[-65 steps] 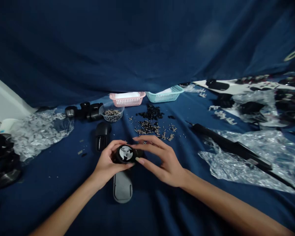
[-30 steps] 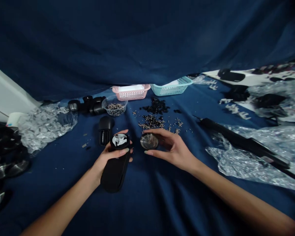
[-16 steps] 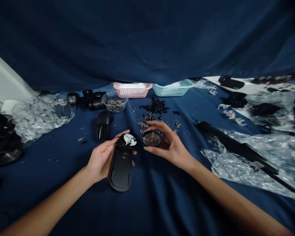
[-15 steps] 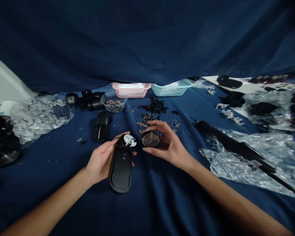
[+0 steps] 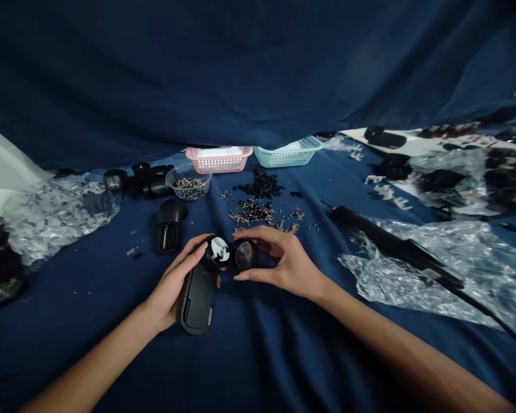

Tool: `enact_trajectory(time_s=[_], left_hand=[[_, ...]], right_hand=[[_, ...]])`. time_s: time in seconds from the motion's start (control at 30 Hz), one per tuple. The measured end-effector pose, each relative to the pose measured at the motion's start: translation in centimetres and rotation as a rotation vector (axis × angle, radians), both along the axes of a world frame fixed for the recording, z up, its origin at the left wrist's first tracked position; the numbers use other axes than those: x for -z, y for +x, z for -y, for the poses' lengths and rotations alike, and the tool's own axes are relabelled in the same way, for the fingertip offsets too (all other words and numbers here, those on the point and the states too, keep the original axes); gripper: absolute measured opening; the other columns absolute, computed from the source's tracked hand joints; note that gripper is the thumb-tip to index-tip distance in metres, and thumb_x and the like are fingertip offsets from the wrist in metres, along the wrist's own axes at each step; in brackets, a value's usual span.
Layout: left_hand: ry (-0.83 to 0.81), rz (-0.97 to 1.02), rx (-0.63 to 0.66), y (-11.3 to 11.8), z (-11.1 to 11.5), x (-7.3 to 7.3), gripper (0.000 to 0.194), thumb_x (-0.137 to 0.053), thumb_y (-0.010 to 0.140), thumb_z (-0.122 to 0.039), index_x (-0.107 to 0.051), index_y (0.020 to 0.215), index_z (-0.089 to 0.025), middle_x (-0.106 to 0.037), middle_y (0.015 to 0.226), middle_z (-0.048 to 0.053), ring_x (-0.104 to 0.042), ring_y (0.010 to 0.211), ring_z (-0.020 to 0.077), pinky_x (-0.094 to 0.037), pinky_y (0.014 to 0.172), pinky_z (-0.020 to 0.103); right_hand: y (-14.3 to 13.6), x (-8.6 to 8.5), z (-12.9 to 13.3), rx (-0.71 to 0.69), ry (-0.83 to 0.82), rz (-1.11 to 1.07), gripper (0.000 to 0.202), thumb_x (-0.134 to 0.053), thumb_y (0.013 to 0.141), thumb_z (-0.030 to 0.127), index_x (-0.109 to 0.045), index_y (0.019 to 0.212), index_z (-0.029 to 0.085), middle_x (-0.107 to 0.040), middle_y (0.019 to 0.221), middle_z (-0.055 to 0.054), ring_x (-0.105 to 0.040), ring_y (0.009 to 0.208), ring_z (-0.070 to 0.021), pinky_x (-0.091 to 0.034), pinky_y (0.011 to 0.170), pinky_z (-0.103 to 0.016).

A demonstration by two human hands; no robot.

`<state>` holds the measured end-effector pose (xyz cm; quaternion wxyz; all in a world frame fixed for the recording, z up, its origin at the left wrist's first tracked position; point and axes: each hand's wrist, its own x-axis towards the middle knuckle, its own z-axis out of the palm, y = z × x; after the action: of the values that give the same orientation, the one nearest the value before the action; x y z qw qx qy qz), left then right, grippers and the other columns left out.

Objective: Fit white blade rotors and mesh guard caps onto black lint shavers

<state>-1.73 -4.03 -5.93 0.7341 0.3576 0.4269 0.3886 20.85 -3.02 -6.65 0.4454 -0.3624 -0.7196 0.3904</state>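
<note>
My left hand is wrapped round a black fabric shaver, a flat-bodied device with a round head at its far end. White blades show inside that open head. Between the thumb and fingers of my right hand is a round black cover with a perforated metal mesh, turned on edge. The cover is just to the right of the blades, with a very narrow gap between them. Its far side is hidden by my fingers.
Another black device body lies at left, near a clear bowl of screws. Beyond my hands are loose screws and black parts. Pink and teal baskets stand behind. A corded electric screwdriver rests on plastic at right.
The mesh cover has moved left, close to the shaver's head, and turned from facing up towards edge-on. The shaver's head has tipped towards the cover. The whole view has shifted slightly.
</note>
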Motion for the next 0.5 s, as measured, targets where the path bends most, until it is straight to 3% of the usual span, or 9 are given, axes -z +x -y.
enact_trajectory(time_s=[0.1,0.27,0.5], left_hand=[[0.017,-0.028,0.022,0.3,0.3,-0.1,0.053,-0.07,0.085,-0.05,-0.053,0.132,-0.031,-0.073,0.084,0.002,-0.069,0.067,0.0178,-0.05,0.054,0.024],[0.039,-0.077,0.04,0.4,0.5,0.3,0.052,-0.069,0.085,-0.05,-0.054,0.132,-0.034,-0.071,0.084,0.001,-0.066,0.065,0.0169,-0.049,0.053,0.024],[0.058,-0.078,0.06,1.0,1.1,-0.1,0.046,-0.068,0.086,-0.053,-0.057,0.126,-0.033,-0.07,0.107,-0.001,-0.066,0.077,0.0134,-0.054,0.071,0.024]], right_hand=[[-0.2,0.2,0.2,0.024,0.022,-0.013,0.07,-0.091,0.069,0.037,-0.06,0.13,0.022,-0.072,0.112,-0.008,-0.072,0.099,-0.0227,-0.063,0.088,-0.04],[-0.3,0.3,0.4,0.052,0.091,0.007,0.057,-0.089,0.07,0.041,-0.066,0.118,0.021,-0.07,0.115,-0.009,-0.07,0.097,-0.0225,-0.062,0.079,-0.037],[-0.4,-0.2,0.5,0.054,0.243,0.086,0.058,-0.088,0.073,0.042,-0.068,0.123,0.02,-0.07,0.113,-0.01,-0.066,0.094,-0.0224,-0.058,0.083,-0.039]])
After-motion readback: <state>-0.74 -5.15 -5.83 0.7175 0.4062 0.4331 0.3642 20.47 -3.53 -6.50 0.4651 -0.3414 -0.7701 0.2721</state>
